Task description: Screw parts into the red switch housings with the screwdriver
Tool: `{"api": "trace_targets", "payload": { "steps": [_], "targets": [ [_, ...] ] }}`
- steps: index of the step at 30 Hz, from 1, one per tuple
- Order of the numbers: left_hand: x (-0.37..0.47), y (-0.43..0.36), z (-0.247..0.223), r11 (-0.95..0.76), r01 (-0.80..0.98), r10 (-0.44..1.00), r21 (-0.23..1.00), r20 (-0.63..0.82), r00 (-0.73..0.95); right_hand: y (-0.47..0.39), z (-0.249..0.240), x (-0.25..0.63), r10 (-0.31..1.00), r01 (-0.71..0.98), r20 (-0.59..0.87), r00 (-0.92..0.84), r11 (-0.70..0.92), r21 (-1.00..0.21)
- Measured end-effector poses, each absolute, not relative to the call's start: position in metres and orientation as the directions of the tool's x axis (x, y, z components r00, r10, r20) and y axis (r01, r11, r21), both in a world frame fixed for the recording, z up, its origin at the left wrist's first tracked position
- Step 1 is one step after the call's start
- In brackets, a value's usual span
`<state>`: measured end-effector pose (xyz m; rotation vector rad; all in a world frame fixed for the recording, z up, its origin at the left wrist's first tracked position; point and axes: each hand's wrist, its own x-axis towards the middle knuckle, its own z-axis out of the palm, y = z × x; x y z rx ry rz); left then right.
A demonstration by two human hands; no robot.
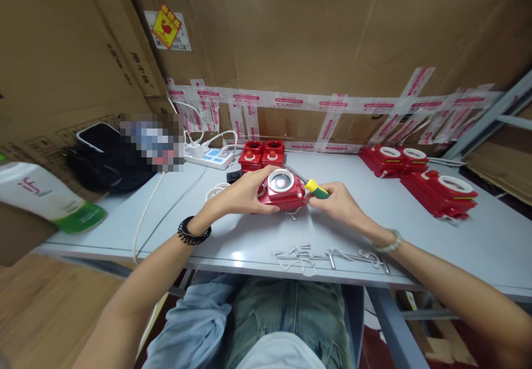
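Note:
My left hand (253, 191) is wrapped round a red plastic housing (286, 198) with a round, white-rimmed window on top, steadying it on the table. In my right hand (338, 203) is a screwdriver (317, 188) with a yellow and green handle. Its shaft slants up and left past the housing's right side; I cannot tell whether the tip touches anything. A bit of white cord shows under the housing's front edge. Close to the table's front edge lie loose screws (305, 249), metal pins (331, 261) and white cords (305, 267).
Red open-topped units (251, 157) stand behind my left hand, beside a white power strip (211, 157). More red housings (440, 194) sit at the right. A white and green bottle (50, 197) and a black bag (112, 164) are on the left. Cardboard (311, 36) walls the back.

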<state>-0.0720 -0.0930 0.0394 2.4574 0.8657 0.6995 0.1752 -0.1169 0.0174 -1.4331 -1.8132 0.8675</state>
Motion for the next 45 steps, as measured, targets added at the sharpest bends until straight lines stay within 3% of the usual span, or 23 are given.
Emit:
{"api": "trace_targets", "payload": {
  "steps": [11,16,22,28,36,42,45],
  "targets": [
    [-0.082,-0.09,0.044,-0.539,0.557,0.8,0.632,0.179,0.572,-0.111,0.014,0.182,0.96,0.636,0.222,-0.168,0.278,-0.72],
    [-0.092,-0.084,0.046,-0.494,0.703,0.867,0.512,0.231,0.441,-0.101,0.009,0.191,0.965,0.717,0.177,-0.194,0.262,-0.646],
    [-0.098,-0.083,0.049,-0.479,0.765,0.878,0.43,0.25,0.409,-0.099,0.007,0.196,0.937,0.757,0.123,-0.327,0.338,-0.559],
    [-0.101,-0.085,0.054,-0.455,0.788,0.89,0.414,0.246,0.384,-0.092,0.017,0.193,0.872,0.8,0.006,-0.489,0.451,-0.395],
    [-0.1,-0.084,0.052,-0.493,0.755,0.87,0.432,0.244,0.429,-0.095,0.023,0.215,0.85,0.842,-0.036,-0.526,0.514,-0.161],
    [-0.1,-0.082,0.05,-0.492,0.751,0.87,0.441,0.235,0.433,-0.107,0.025,0.251,0.869,0.867,-0.083,-0.488,0.471,-0.162],
    [-0.099,-0.082,0.049,-0.502,0.752,0.865,0.427,0.237,0.443,-0.121,0.028,0.267,0.866,0.86,-0.115,-0.488,0.454,-0.233]
  ]
}}
